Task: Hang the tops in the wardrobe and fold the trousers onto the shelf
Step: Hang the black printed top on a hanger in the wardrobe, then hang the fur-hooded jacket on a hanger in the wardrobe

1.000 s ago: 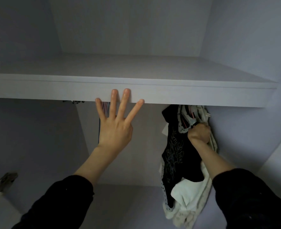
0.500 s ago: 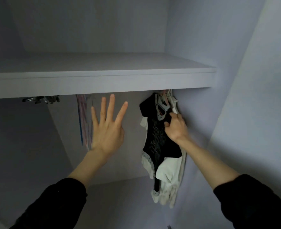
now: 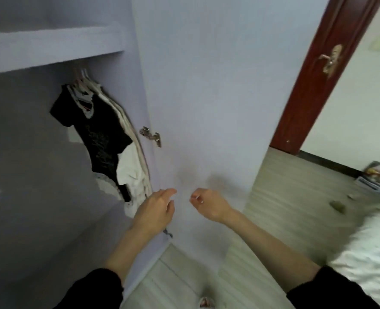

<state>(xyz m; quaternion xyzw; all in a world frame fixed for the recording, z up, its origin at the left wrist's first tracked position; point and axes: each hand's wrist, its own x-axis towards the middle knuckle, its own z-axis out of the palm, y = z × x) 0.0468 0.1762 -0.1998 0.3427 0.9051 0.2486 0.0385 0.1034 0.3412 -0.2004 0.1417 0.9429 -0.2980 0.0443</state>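
Hanging black top [image 3: 102, 130] — soft, draped cloth

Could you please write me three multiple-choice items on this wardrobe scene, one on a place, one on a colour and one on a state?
1. Where do the tops hang?
A. under the shelf, at the wardrobe's right end
B. on the red door's handle
C. on the bed

2. What colour is the frontmost top?
A. red
B. black
C. green

3. What are the hands doing?
A. both grip a hanger
B. the left hand presses on the shelf
C. neither holds anything

Answers:
1. A, since the hangers sit just below the shelf, beside the open wardrobe door.
2. B, since a black top covers the white ones behind it.
3. C, since the left hand and the right hand hang loosely in front of the wardrobe door, clear of the clothes.
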